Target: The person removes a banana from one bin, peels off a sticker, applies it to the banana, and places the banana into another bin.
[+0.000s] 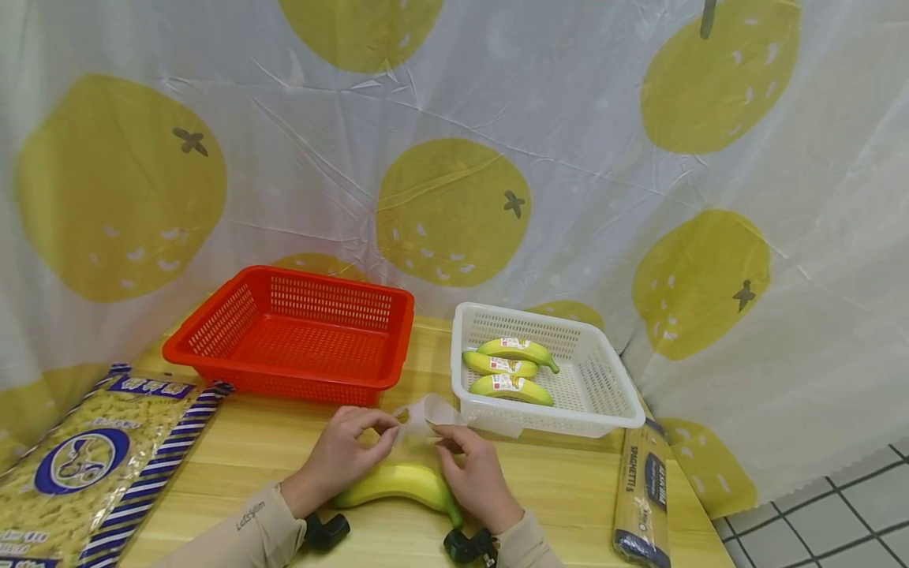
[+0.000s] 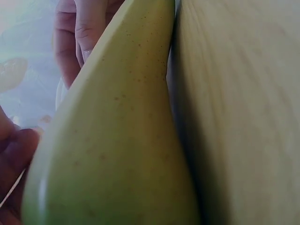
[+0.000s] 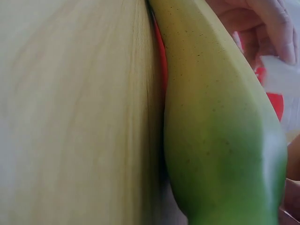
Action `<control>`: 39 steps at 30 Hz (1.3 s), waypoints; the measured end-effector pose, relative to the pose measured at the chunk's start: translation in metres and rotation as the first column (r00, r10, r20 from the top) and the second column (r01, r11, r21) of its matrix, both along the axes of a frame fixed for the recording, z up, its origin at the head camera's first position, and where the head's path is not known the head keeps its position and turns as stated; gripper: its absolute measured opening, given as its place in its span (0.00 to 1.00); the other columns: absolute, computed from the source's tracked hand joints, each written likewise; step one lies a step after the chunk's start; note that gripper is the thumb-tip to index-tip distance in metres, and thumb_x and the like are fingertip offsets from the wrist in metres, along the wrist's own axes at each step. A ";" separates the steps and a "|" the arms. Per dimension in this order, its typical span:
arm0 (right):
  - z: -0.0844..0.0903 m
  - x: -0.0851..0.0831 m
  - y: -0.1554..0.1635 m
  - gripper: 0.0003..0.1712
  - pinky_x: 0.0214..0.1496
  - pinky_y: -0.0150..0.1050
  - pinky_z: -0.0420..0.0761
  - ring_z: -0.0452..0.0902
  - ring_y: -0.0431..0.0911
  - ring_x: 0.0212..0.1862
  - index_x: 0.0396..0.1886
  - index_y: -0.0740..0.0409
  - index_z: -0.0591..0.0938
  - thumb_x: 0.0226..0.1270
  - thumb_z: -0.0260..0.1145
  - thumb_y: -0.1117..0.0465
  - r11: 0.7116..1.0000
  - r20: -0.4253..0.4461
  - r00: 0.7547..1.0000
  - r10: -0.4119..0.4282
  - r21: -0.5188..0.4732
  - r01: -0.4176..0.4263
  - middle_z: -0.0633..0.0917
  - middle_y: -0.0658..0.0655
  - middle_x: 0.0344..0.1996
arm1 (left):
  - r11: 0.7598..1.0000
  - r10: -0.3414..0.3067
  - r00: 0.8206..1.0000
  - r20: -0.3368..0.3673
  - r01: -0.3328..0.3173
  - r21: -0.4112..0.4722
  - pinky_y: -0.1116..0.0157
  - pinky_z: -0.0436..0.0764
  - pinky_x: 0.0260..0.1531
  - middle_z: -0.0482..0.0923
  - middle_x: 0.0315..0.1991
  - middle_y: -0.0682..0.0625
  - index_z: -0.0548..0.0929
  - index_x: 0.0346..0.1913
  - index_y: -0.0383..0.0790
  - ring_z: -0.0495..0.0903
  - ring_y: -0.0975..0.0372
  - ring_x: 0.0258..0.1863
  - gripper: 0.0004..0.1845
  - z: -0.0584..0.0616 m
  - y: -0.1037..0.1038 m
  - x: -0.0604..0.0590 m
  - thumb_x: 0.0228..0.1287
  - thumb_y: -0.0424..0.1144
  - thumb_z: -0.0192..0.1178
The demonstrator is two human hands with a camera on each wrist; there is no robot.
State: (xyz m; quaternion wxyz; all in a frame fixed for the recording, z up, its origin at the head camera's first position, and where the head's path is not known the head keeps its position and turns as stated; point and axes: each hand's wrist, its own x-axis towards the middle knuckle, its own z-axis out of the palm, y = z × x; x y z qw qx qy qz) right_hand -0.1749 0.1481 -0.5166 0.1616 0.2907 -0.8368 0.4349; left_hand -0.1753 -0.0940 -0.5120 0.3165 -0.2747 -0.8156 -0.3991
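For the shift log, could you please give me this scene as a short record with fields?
left hand: pinches clear film
right hand: pinches the same film
banana: lies on table under both hands
white basket: holds three labelled bananas
red basket: nothing seen inside
pasta bag: table's left
spaghetti pack: table's right

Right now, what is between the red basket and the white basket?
Only a bare strip of the wooden table lies between the red basket and the white basket. The head view shows it.
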 end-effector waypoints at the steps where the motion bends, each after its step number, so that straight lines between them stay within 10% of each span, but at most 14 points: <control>1: 0.000 0.000 0.000 0.18 0.43 0.38 0.86 0.87 0.43 0.40 0.55 0.63 0.85 0.65 0.70 0.73 1.000 0.010 1.000 0.022 -0.001 -0.022 0.90 0.59 0.45 | 1.000 0.002 1.000 -0.005 -0.002 0.009 0.62 0.74 0.44 0.83 0.29 0.67 0.88 0.37 0.53 0.80 0.72 0.31 0.13 0.000 0.000 0.000 0.55 0.29 0.74; 9: -0.003 0.000 0.002 0.23 0.46 0.37 0.87 0.89 0.54 0.46 0.63 0.69 0.80 0.68 0.67 0.74 0.991 0.042 0.991 0.125 -0.049 -0.123 0.77 0.71 0.67 | 0.999 -0.027 0.997 -0.067 0.029 0.031 0.72 0.76 0.40 0.87 0.31 0.63 0.90 0.40 0.48 0.81 0.66 0.33 0.15 0.003 -0.002 0.004 0.52 0.26 0.74; 21: 0.008 0.006 0.001 0.21 0.39 0.36 0.82 0.82 0.39 0.36 0.61 0.58 0.81 0.69 0.69 0.66 0.967 0.014 0.982 0.188 -0.175 -0.183 0.88 0.52 0.35 | 0.978 -0.128 0.932 -0.339 0.062 -0.198 0.61 0.78 0.39 0.88 0.37 0.61 0.90 0.40 0.50 0.86 0.68 0.35 0.05 0.013 0.003 0.013 0.63 0.38 0.69; 26: 0.009 0.007 0.001 0.17 0.37 0.35 0.82 0.80 0.37 0.33 0.58 0.54 0.82 0.71 0.68 0.66 0.969 0.031 0.984 0.173 -0.182 -0.165 0.88 0.52 0.34 | 0.964 -0.154 0.923 -0.353 0.061 -0.260 0.60 0.78 0.40 0.87 0.38 0.61 0.90 0.40 0.51 0.85 0.67 0.38 0.16 0.015 0.004 0.021 0.46 0.34 0.76; 33: 0.010 0.009 -0.003 0.22 0.35 0.37 0.81 0.81 0.42 0.32 0.55 0.57 0.83 0.62 0.77 0.63 0.960 -0.051 0.968 0.246 -0.124 -0.251 0.86 0.52 0.31 | 0.944 -0.171 0.909 -0.379 0.042 -0.327 0.59 0.79 0.41 0.86 0.36 0.61 0.92 0.42 0.52 0.84 0.66 0.36 0.06 0.018 0.004 0.028 0.65 0.40 0.67; 39: 0.010 0.011 -0.008 0.16 0.33 0.34 0.82 0.80 0.40 0.30 0.55 0.58 0.83 0.68 0.70 0.69 0.974 -0.116 0.979 0.168 -0.132 -0.183 0.87 0.52 0.32 | 0.945 -0.161 0.919 -0.359 0.039 -0.325 0.59 0.79 0.41 0.87 0.36 0.61 0.93 0.41 0.51 0.85 0.66 0.37 0.12 0.018 0.002 0.030 0.52 0.40 0.76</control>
